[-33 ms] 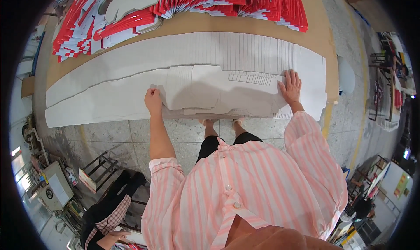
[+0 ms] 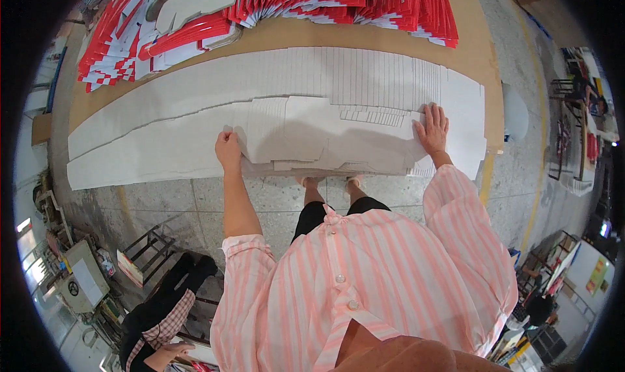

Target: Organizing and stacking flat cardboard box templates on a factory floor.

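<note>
On the left, our left hand (image 2: pixel 228 152) is meeting the edge of the overlapping white sheets (image 2: pixel 286 79), fingers curling in; we cannot tell whether they are gripping one. The sheets are lying fanned across the desk (image 2: pixel 472 53). If we are tugging unevenly there, we could be dragging neighbours out of line. In the middle, ragged layers are lying along the near side, so a pull toward us could be tipping some floorward. On the right, our right hand (image 2: pixel 432 131) is resting open, fingers spreading; too light a press could be letting sheets skid.

Against the earlier frame, our hands are staying put; at far right, a dark shape (image 2: pixel 594 103), perhaps a person, is showing more.
</note>
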{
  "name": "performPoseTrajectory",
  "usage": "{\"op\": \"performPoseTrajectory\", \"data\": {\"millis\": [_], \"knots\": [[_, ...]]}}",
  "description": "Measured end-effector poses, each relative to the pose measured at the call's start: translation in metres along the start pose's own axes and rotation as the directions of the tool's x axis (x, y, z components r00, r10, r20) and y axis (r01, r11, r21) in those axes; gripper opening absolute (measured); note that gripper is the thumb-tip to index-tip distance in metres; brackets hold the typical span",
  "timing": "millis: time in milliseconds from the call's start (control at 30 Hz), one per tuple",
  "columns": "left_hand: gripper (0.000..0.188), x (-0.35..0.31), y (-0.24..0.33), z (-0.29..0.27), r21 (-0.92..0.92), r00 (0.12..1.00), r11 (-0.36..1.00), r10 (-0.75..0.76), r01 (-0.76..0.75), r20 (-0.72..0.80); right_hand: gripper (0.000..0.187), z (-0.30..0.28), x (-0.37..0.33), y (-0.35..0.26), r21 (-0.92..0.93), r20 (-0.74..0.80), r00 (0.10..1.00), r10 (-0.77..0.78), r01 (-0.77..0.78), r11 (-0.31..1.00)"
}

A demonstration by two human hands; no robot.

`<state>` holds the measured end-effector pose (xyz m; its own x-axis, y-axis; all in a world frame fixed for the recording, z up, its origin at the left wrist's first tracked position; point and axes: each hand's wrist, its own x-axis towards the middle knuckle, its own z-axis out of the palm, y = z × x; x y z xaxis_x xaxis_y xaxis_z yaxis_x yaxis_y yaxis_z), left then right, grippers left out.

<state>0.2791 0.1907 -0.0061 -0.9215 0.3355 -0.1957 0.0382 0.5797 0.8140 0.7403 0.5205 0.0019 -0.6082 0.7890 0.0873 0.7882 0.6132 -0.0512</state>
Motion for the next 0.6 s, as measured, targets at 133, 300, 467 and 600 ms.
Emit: {"op": "performPoseTrajectory", "data": {"millis": [133,300,467,600], "knots": [[0.016,-0.007,0.009,-0.002,0.017,0.998,1.000,0.022,-0.022,-0.058,0.058,0.003,0.002,0.000,0.015,-0.030,0.998,-0.062,0.062,0.998],[0.016,-0.036,0.021,0.003,0.420,0.859,0.865,0.415,-0.272,-0.299,0.059,0.010,0.000,-0.001,-0.004,-0.032,0.999,-0.015,0.015,1.000],[0.016,-0.058,0.033,0.020,0.533,0.902,0.793,0.415,-0.297,-0.115,0.060,0.013,-0.002,0.004,-0.008,-0.041,0.998,-0.052,0.052,0.999],[0.017,-0.049,0.034,0.021,0.583,0.907,0.769,0.403,-0.264,-0.120,0.060,0.014,-0.002,0.003,-0.023,-0.052,0.998,-0.023,0.022,0.999]]}}
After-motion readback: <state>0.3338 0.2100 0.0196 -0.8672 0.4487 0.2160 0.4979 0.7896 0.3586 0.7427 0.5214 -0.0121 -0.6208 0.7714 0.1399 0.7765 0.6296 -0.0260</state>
